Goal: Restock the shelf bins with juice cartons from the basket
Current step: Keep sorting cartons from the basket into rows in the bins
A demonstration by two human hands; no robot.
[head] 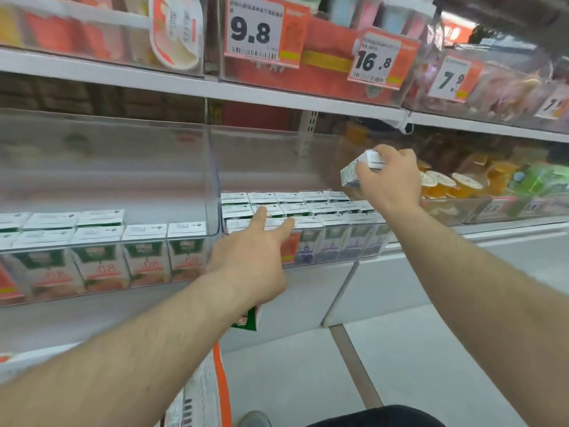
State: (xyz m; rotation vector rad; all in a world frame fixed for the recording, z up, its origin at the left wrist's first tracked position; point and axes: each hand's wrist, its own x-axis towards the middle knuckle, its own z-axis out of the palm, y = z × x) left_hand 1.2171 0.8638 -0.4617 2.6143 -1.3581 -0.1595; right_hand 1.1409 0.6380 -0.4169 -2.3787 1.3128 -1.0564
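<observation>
Shelf (277, 97): white tiers of clear-fronted bins, cut off at every frame edge; upper tier blurred, contents unreadable behind tags (255, 32) marked 9.8, 16.8 and 7.9.

Left bin (101, 167): clear, running off the left edge, part-filled with green-and-orange cartons (98, 266) in two rows, print seen reversed through the plastic; rear space bare.

Middle bin (215, 180): clear divider beside the left bin; rows of white-topped cartons (308, 208) packed upright, front-row faces bluish, lettering too blurred to read.

Right bin (455, 208): cups of orange jelly (443, 183) with foil lids and green packs (535, 180), half hidden by the right wrist and glare.

Basket (220, 380): orange rim and white mesh only, at bottom centre, mostly hidden under the left forearm; contents not visible.

Left hand (249, 260): grip partly hidden; index and another finger straight, tips touching the carton tops in the middle bin; a green carton (248, 318) showing below the palm, lower fingers hidden, hold on it not determinable.

Right hand (389, 180): raised above the right end of the middle bin, grip clenched round a white carton (361, 169), tilted, clear of the rows beneath; label illegible.

Shoe (254, 419): toe only, at bottom edge.
</observation>
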